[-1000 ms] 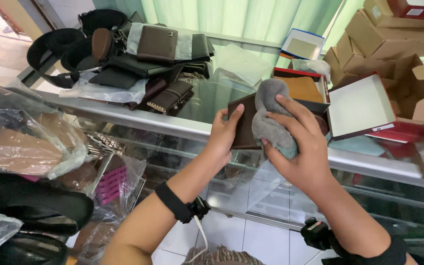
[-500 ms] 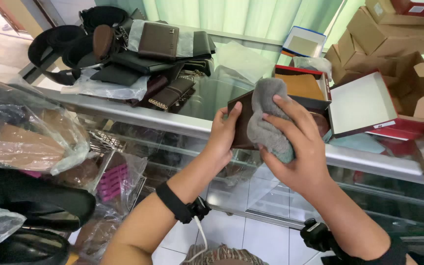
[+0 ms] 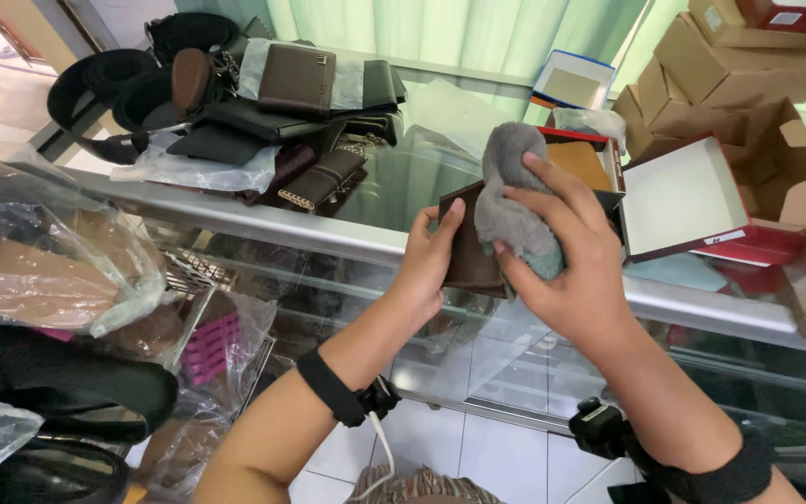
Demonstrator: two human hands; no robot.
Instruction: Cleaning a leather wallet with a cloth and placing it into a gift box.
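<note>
Hands up over the glass counter (image 3: pixel 394 177). Left hand (image 3: pixel 429 263) closed in a grip on a dark brown wallet (image 3: pixel 466 250), thumb on its front. Right hand (image 3: pixel 566 261) pressing a fuzzy grey cloth (image 3: pixel 513 210) flat on the wallet, fingers spread, cloth pinned under them. Open red and white box (image 3: pixel 678 201) at 3 o'clock. Pile of dark wallets (image 3: pixel 277 121) at 10 o'clock.

Glass counter (image 3: pixel 394 187) as ref: far-left end has pile of dark wallets (image 3: pixel 291 103) & black belts (image 3: pixel 114 89) on plastic. Right end: open white-lined red box (image 3: pixel 678 196), cardboard boxes (image 3: pixel 739 84) behind. Left, below counter: clear bags (image 3: pixel 48 252) w/ leather goods.
</note>
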